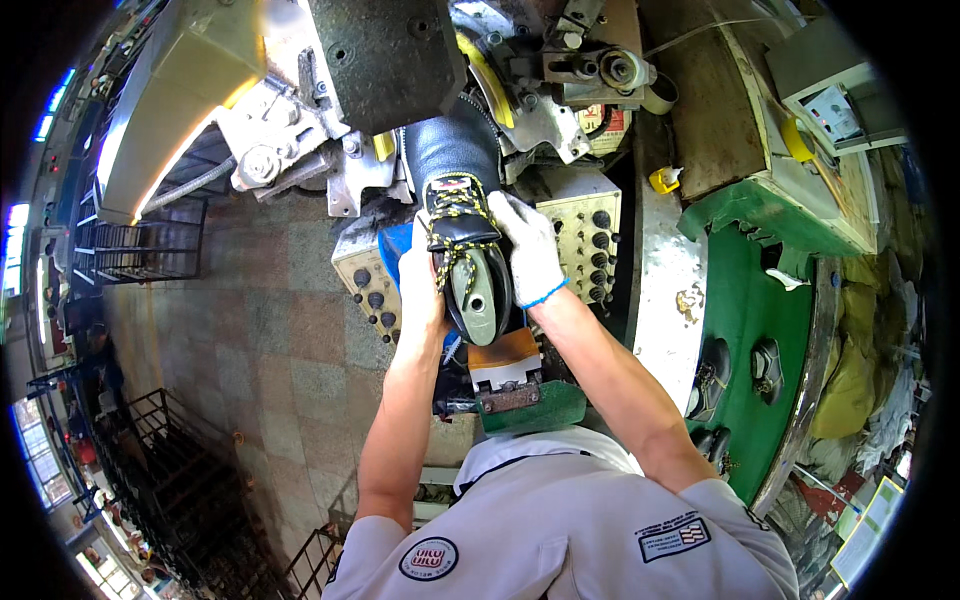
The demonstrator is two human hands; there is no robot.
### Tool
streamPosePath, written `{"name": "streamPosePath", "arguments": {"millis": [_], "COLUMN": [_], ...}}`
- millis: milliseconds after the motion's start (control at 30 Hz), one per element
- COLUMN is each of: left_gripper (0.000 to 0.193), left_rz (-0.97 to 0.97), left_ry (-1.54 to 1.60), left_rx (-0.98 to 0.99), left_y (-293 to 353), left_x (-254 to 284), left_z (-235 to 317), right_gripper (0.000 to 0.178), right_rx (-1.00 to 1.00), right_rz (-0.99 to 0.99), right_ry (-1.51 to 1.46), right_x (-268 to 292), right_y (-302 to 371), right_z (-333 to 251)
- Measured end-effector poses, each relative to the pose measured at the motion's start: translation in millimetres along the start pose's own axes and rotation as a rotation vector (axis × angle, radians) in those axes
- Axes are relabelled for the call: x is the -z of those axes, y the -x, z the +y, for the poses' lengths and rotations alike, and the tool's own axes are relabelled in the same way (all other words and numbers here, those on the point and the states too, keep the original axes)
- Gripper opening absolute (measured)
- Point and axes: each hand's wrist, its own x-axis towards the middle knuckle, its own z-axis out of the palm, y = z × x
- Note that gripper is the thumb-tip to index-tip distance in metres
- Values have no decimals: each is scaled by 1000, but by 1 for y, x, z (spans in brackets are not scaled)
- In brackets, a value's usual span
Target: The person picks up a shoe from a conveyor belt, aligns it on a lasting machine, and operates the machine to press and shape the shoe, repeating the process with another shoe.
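A black leather shoe (pixel 455 150) with yellow-and-black laces sits on a greyish-green shoe last (pixel 480 300). Its toe points away from me, up to the dark metal plate (pixel 385 60) of a machine, which hides the tip. My left hand (pixel 418 275), in a white glove, closes round the left side of the shoe near the ankle opening. On the other side my right hand (pixel 530 245), also in a white glove with a blue cuff edge, grips the shoe by the laces. Some fingers of both hands are hidden behind the shoe.
Metal clamp parts flank the toe. Panels with black knobs (pixel 598 245) stand either side of my hands. A brown-topped metal support (pixel 503 352) is below the heel. On the right, a green-lined bench (pixel 735 300) bears several dark shoes (pixel 768 372). Black racks (pixel 170 480) stand left.
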Motion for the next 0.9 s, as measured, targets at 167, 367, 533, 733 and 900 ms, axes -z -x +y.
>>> {"name": "streamPosePath", "arguments": {"millis": [167,367,533,733,900], "left_gripper": [45,46,35,24,30], "left_rz": [15,-3,10,-147,-165], "left_ry": [-2,-32,-69,-217,-198], "left_rx": [6,-22,-128,-349,-354], "left_y": [2,-3,-6,-13,-18], "left_x": [-2,-2,2,12,16], "left_z": [-2,-3,-11,-13,-19], "right_gripper": [46,42,43,41,41], "right_rx": [24,-40,11,117,162], "right_rz": [36,42,45,92,93], "right_ry": [86,-72,-46,128,129], "right_x": [1,2,4,1,-3], "right_y": [1,-5,-8,-7,-4], "right_z": [5,11,26,31,26]}}
